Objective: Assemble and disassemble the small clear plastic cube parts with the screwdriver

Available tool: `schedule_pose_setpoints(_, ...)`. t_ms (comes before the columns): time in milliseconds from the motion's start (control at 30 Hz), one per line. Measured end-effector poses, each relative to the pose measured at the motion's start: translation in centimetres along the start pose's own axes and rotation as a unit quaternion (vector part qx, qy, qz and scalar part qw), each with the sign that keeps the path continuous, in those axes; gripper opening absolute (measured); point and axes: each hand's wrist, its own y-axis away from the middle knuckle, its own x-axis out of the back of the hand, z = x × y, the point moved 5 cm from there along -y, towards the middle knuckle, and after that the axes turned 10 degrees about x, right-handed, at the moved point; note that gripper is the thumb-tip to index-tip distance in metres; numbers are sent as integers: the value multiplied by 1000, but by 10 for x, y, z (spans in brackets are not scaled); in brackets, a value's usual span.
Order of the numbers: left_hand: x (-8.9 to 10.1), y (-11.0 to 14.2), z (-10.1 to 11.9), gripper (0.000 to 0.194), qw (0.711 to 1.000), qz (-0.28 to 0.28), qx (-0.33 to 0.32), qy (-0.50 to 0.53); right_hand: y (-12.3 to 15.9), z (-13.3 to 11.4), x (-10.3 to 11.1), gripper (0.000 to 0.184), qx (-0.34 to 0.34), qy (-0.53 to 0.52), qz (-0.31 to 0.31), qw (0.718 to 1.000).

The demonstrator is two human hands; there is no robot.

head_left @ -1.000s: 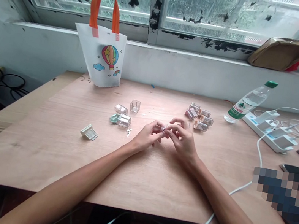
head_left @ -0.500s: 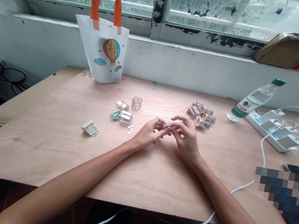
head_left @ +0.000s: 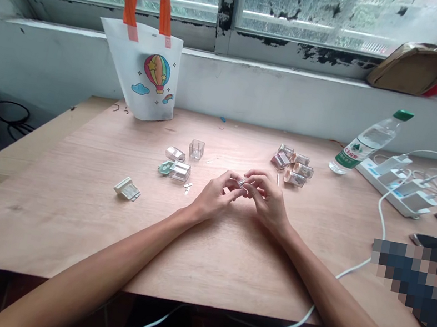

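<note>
We've got the left hand (head_left: 216,198) and right hand (head_left: 267,203) close together over the plywood table (head_left: 62,232), both pinching a tiny shiny part (head_left: 242,183) between them; too small to tell what it is. Small clear cases with tan insides (head_left: 292,165) sit just far-right of the hands, clear plastic cases (head_left: 180,171) left of them.
</note>
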Motion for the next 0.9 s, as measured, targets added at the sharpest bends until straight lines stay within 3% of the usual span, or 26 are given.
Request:
schedule_pose_setpoints(467, 1, 3, 5, 23, 1000, 12, 17, 15, 0, 0, 0, 9, 6, 16, 1, 1000)
schedule_pose_setpoints(900, 0, 0, -2, 23, 999, 21, -16, -27, 4, 5, -2, 23, -51, -59, 4, 997)
